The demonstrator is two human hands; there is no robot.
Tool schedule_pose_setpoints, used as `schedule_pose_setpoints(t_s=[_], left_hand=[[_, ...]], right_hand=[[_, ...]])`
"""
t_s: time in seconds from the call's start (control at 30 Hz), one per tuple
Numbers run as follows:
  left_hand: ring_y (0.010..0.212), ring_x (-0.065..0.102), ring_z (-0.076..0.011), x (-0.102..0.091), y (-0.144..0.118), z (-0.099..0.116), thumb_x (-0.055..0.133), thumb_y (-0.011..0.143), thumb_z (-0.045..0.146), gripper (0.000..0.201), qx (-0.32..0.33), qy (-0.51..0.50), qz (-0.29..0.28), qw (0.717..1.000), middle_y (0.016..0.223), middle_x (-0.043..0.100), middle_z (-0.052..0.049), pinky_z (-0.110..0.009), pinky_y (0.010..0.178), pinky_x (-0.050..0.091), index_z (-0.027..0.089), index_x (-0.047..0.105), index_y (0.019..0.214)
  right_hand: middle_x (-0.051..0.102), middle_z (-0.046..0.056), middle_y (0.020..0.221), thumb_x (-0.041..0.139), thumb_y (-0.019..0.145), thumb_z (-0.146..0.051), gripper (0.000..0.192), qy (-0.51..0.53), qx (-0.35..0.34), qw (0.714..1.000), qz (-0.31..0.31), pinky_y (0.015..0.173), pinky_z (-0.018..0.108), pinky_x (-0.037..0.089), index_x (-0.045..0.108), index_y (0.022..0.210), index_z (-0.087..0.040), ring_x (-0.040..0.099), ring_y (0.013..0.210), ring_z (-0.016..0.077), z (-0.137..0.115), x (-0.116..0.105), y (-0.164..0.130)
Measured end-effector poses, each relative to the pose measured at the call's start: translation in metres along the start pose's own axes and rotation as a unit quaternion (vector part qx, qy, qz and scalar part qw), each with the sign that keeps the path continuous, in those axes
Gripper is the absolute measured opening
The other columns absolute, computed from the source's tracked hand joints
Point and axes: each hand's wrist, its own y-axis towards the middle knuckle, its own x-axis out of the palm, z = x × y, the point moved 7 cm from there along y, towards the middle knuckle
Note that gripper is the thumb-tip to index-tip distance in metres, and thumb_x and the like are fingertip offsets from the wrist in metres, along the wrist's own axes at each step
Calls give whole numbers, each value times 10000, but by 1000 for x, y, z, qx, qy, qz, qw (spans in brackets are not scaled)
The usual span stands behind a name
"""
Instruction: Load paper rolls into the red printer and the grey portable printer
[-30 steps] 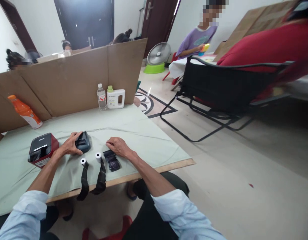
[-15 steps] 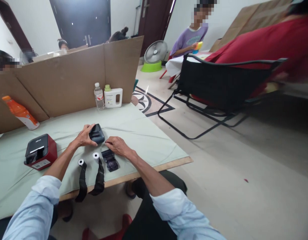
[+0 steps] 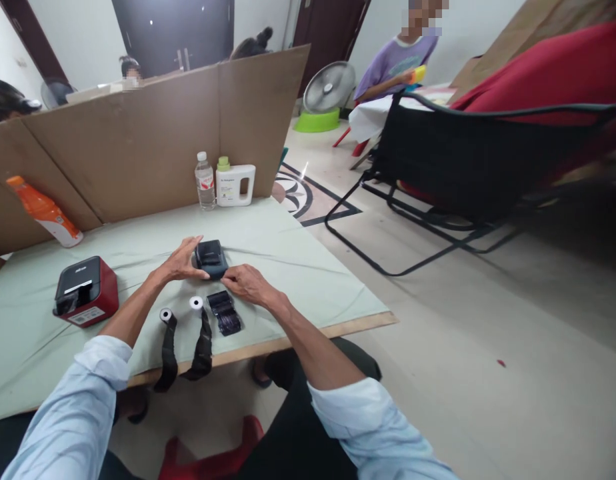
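Observation:
A small dark box-shaped device, which looks like a portable printer (image 3: 211, 257), rests on the table in front of me. My left hand (image 3: 183, 260) grips its left side, thumb along the near edge and fingers toward the far edge. At its near right corner is my right hand (image 3: 245, 283), fingers curled together; whatever they pinch is hidden. Just below lies a folded dark strip in shiny wrap (image 3: 225, 313). Two white-ended rolls, a left roll (image 3: 165, 315) and a right roll (image 3: 197, 304), trail black strips over the table's front edge.
A red and black printer (image 3: 85, 292) stands at left on the table (image 3: 298, 267). An orange bottle (image 3: 45, 212), a clear water bottle (image 3: 205, 183) and a white jug (image 3: 235, 185) stand by the cardboard screen (image 3: 153, 147). Beyond are a black chair (image 3: 438, 160), a fan (image 3: 329, 88) and people.
My right hand has come closer to the small printer and now meets its near corner. The printer has turned slightly in my left hand. The whole view has shifted a little.

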Motion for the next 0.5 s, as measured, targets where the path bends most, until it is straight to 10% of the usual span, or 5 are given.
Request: schedule_pose_setpoints(t_s=[0.33,0.5], left_hand=[[1157,659,-255,-139,-152,53,723,833,327,541,-51,77,331,939,1367,623,-89,-389,877,637,235,642,1360],[1211,663,-271,-181,-255,18,756,791,334,535,-165,101,504,842,1348,647,-98,-405,942,628,225,672,1308]], right_hand=[[776,61,833,556,946,-242,275,-8,6,1000,15,651,288,342,777,784,-218,642,728,187,8,9,-3],[731,45,745,554,929,-277,289,-20,-6,999,49,627,294,330,721,700,-220,595,660,175,15,16,-4]])
